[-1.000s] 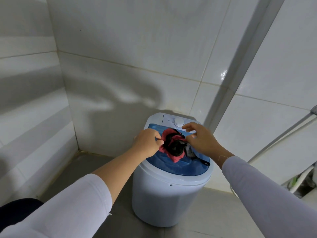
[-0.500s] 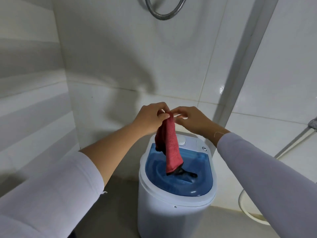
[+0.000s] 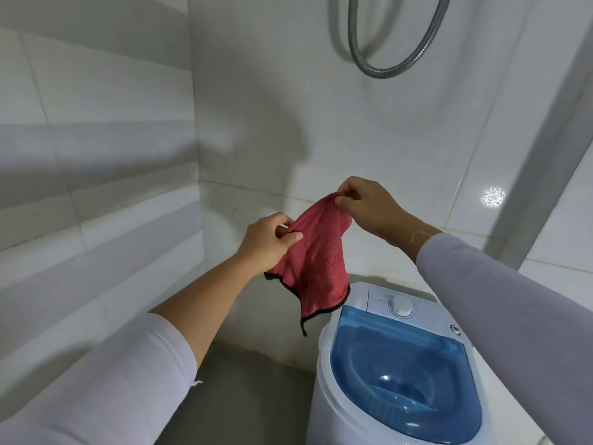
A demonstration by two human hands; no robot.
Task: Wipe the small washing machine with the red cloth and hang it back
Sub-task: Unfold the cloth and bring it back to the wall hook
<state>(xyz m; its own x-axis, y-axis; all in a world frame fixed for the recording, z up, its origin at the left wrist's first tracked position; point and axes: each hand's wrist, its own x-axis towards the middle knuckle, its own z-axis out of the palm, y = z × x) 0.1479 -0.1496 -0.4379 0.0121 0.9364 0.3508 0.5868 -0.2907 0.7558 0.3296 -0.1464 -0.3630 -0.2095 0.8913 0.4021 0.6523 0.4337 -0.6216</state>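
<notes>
Red cloth (image 3: 316,261) now lifted off the washing machine (image 3: 394,374), pinched in my left hand (image 3: 268,242) and right hand (image 3: 369,203); hanging comes next.

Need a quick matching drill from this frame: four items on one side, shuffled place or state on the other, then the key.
Items:
1. red cloth
2. washing machine lid
3. shower hose
4. dial

Descriptions:
A. looped against the wall, top of frame
B. blue, see-through, closed
C. held up in the air by both hands
D. white, round, on the panel behind the lid

Pairs: 1-C, 2-B, 3-A, 4-D

The left hand and right hand each pinch the cloth's top edge.
</notes>
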